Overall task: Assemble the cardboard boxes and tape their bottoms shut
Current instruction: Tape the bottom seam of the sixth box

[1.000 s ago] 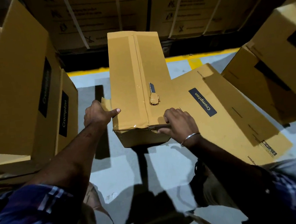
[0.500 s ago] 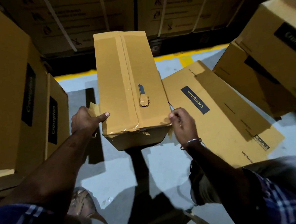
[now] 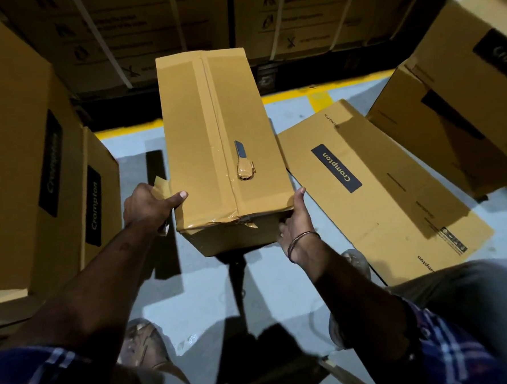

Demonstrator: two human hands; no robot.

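Note:
A long brown cardboard box (image 3: 201,129) stands in front of me with its taped bottom facing up; brown tape runs along the centre seam. A small blade with a tape-wrapped handle (image 3: 243,162) lies on that seam. My left hand (image 3: 149,204) grips the box's near left edge, thumb on top, with a tape roll partly hidden behind the fingers. My right hand (image 3: 295,219) holds the near right corner, thumb up along the side and fingers curled under the end face.
A flattened Crompton box (image 3: 379,190) lies on the grey floor to the right. Assembled boxes stand at the left (image 3: 22,164) and right (image 3: 463,96). Strapped cartons (image 3: 177,27) line the back behind a yellow floor line. My feet show below.
My right hand left the tape end on the near top edge and moved round to the box's right corner. My left hand kept its hold on the left edge.

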